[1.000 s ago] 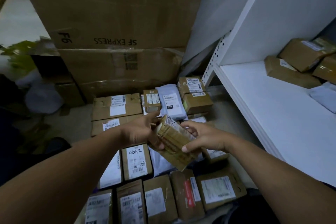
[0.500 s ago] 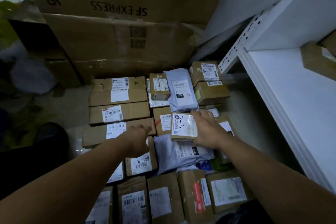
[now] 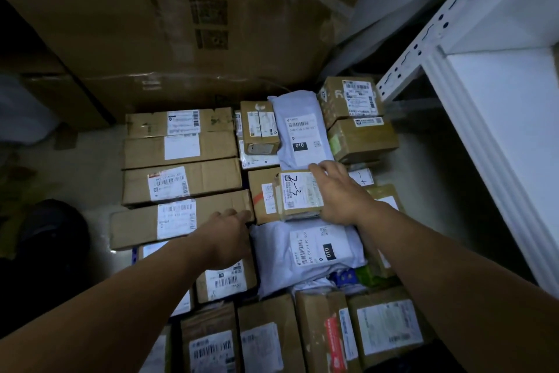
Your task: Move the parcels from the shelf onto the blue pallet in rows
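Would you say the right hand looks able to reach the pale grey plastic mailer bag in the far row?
Probably yes, once freed: the right hand holds the small brown cardboard parcel with the handwritten label, and the pale grey plastic mailer bag lies just beyond its fingertips, its top uncovered.

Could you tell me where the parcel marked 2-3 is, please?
Head view, right of centre: the small parcel lies between the far grey mailer bag and the near grey mailer bag, the right hand gripping its right edge.
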